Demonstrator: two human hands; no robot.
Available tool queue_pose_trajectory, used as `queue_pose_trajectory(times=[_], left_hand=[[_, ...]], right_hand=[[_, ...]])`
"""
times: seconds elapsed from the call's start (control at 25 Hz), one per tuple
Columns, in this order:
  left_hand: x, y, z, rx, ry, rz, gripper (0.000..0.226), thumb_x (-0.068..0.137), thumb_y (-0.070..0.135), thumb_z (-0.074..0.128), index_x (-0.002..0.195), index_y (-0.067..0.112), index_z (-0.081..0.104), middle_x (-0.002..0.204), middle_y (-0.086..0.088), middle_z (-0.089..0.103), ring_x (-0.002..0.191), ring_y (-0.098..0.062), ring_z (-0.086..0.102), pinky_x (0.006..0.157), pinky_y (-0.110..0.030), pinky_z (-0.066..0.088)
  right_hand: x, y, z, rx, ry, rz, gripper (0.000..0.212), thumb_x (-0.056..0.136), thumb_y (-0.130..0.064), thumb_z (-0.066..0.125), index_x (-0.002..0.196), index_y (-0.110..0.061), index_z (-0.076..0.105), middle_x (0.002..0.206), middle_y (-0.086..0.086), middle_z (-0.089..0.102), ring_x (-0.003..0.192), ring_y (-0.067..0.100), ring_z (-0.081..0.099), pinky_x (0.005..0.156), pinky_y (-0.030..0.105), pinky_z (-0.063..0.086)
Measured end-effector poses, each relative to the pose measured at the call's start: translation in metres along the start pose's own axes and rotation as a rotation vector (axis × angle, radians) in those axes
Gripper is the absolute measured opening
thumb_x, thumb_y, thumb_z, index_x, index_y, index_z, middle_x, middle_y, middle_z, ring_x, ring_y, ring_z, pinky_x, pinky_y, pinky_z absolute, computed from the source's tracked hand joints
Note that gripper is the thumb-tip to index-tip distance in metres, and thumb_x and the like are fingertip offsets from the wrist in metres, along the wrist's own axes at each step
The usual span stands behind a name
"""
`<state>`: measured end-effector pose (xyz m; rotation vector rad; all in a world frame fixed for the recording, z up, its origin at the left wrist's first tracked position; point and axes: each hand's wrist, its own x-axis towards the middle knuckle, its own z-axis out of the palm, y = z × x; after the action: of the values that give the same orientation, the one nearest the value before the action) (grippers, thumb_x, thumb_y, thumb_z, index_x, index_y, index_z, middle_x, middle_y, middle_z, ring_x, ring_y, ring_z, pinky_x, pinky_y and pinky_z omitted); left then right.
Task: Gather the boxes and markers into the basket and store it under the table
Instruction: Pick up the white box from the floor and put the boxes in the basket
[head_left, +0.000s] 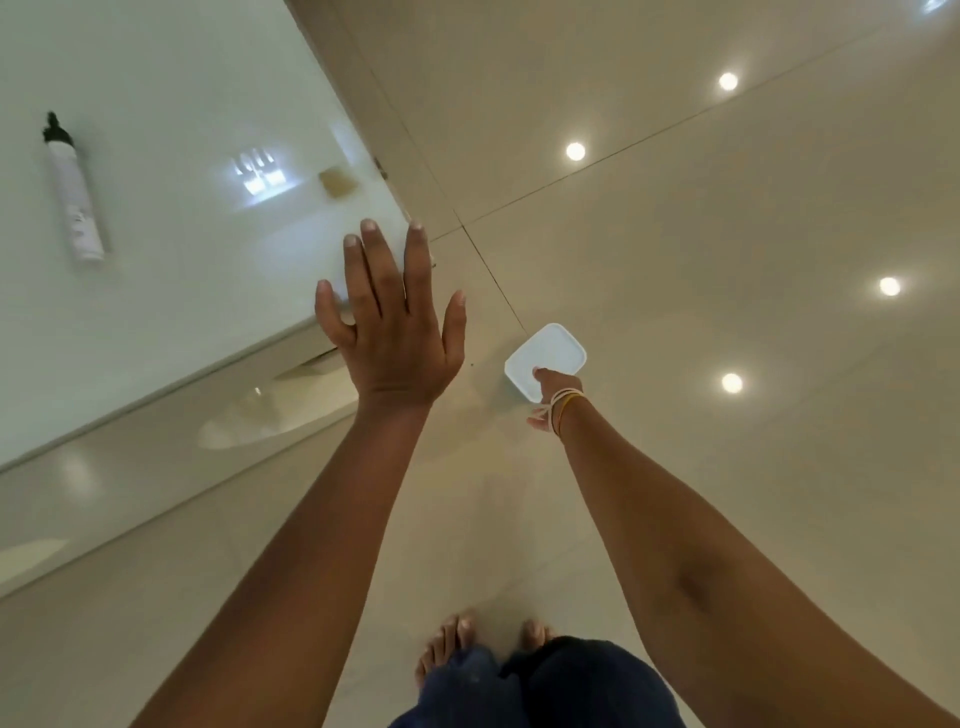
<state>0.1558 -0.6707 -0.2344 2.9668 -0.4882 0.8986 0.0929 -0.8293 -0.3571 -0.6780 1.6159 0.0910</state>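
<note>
A white square box (548, 356) lies low near the tiled floor, right of the table's corner. My right hand (553, 395) reaches down to it with fingers closed on its near edge; most of the hand is hidden behind the wrist and its bracelets. My left hand (392, 327) is spread flat, fingers apart, over the near corner of the white glass table (182, 260), and holds nothing. A marker (72, 197) with a black cap and white barrel lies on the table's far left. No basket is in view.
A small tan block (337, 182) sits near the table's right edge. The glossy beige floor (727, 234) reflects ceiling lights. My bare feet (467, 644) and dark trousers show at the bottom.
</note>
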Motion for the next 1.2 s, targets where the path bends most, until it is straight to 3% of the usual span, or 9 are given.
queue_pose_trajectory(times=[0.08,0.2,0.28,0.48,0.6,0.72,0.88,1.0,1.2], left_hand=[[0.005,-0.001,0.028,0.065,0.211,0.045,0.062,0.085,0.054,0.04,0.137,0.02,0.046,0.139,-0.013,0.043,0.127,-0.025,0.038,0.107,-0.047,0.012],[0.009,-0.005,0.046,0.112,0.419,0.077,0.06,0.08,0.054,0.042,0.131,0.021,0.048,0.129,-0.011,0.046,0.119,-0.024,0.042,0.104,-0.045,0.014],[0.011,-0.004,0.05,0.127,0.479,0.085,0.058,0.079,0.052,0.044,0.128,0.021,0.049,0.127,-0.01,0.047,0.117,-0.023,0.043,0.103,-0.044,0.015],[0.009,-0.005,0.043,0.151,0.436,0.055,0.055,0.08,0.047,0.046,0.128,0.022,0.051,0.13,-0.009,0.045,0.12,-0.022,0.043,0.105,-0.043,0.014],[-0.002,-0.006,0.001,0.028,0.16,0.017,0.061,0.084,0.039,0.049,0.142,0.021,0.042,0.146,-0.012,0.04,0.134,-0.024,0.036,0.11,-0.041,0.013],[0.003,-0.013,-0.077,-0.227,-0.378,0.009,0.077,0.082,0.019,0.054,0.153,0.017,0.022,0.16,-0.011,0.02,0.148,-0.026,0.02,0.118,-0.041,0.018],[0.044,-0.045,-0.205,-0.716,-1.001,-0.533,0.061,0.09,0.02,0.051,0.147,0.011,0.03,0.152,-0.012,0.035,0.137,-0.03,0.038,0.108,-0.039,0.035],[0.081,-0.073,-0.302,-0.857,-1.033,-0.783,0.053,0.092,0.025,0.053,0.141,0.009,0.041,0.145,-0.012,0.047,0.132,-0.03,0.045,0.107,-0.034,0.036],[0.119,-0.152,-0.41,-0.937,-0.958,-1.01,0.054,0.092,0.029,0.056,0.14,0.009,0.044,0.145,-0.011,0.047,0.13,-0.03,0.047,0.107,-0.04,0.041]], right_hand=[[0.026,0.0,0.008,-0.161,-0.064,0.005,0.062,0.086,-0.035,0.064,0.139,-0.013,0.04,0.137,0.011,0.046,0.12,0.036,0.054,0.086,0.05,0.051],[0.064,0.014,0.012,-0.007,-0.122,0.035,0.048,0.091,-0.024,0.06,0.134,-0.008,0.046,0.122,0.016,0.054,0.11,0.034,0.058,0.085,0.049,0.049],[0.076,0.023,0.014,0.048,-0.11,-0.057,0.041,0.091,-0.018,0.061,0.128,-0.003,0.052,0.105,0.016,0.06,0.1,0.035,0.062,0.078,0.048,0.051],[0.07,0.033,0.02,0.118,-0.166,-0.12,0.026,0.094,-0.011,0.056,0.12,-0.005,0.053,0.117,0.017,0.06,0.114,0.036,0.059,0.08,0.054,0.05],[0.017,0.029,0.001,0.053,-0.181,-0.056,0.02,0.092,-0.015,0.06,0.11,-0.011,0.053,0.105,0.01,0.052,0.114,0.033,0.055,0.089,0.058,0.046],[-0.085,0.01,-0.031,-0.029,-0.211,-0.027,0.035,0.089,-0.012,0.064,0.122,-0.01,0.052,0.121,0.014,0.048,0.117,0.033,0.052,0.097,0.059,0.042],[-0.254,-0.023,-0.065,-0.141,-0.268,-0.051,0.029,0.088,-0.011,0.066,0.114,-0.008,0.053,0.129,0.017,0.052,0.11,0.034,0.055,0.096,0.059,0.042],[-0.368,-0.038,-0.079,-0.252,-0.371,-0.099,0.017,0.086,-0.011,0.067,0.098,-0.009,0.055,0.121,0.018,0.056,0.103,0.033,0.057,0.094,0.06,0.044],[-0.518,-0.017,-0.061,-0.532,-0.575,-0.151,0.03,0.084,-0.011,0.066,0.112,-0.008,0.056,0.109,0.012,0.061,0.103,0.033,0.06,0.095,0.053,0.048]])
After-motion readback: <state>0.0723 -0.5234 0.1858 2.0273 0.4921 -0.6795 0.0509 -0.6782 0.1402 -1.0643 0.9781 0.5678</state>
